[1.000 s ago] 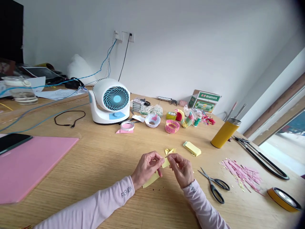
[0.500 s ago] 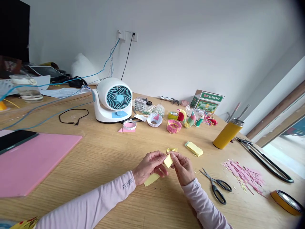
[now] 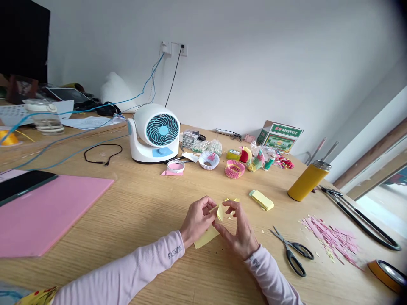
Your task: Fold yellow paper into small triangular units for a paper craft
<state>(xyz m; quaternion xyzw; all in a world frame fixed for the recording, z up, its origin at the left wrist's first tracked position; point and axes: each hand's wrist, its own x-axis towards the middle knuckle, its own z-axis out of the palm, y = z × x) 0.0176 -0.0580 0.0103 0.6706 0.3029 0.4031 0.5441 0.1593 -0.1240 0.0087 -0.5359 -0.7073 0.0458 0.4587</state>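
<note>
My left hand (image 3: 197, 219) pinches a small piece of folded yellow paper (image 3: 220, 212) between thumb and fingers. My right hand (image 3: 241, 234) is beside it, thumb and forefinger spread apart on either side of the paper's right edge; whether a fingertip touches it I cannot tell. Beneath both hands lies a flat yellow sheet (image 3: 206, 238), partly covered. Small yellow paper pieces (image 3: 234, 213) rest just behind the fingers, half hidden. A stack of yellow paper strips (image 3: 262, 199) lies farther right. Black-handled scissors (image 3: 293, 250) lie with blades apart, right of my right hand.
Pink paper scraps (image 3: 330, 237) and a tape roll (image 3: 388, 274) are at the right, near a yellow bottle (image 3: 309, 181). A white fan (image 3: 154, 133) stands behind, beside paper bowls (image 3: 234, 169). Pink board (image 3: 63, 212) with a phone (image 3: 27, 186) lies left.
The right thumb and forefinger have let go of the yellow paper and spread apart. The paper, now in my left hand, has turned more upright. The view has shifted slightly left.
</note>
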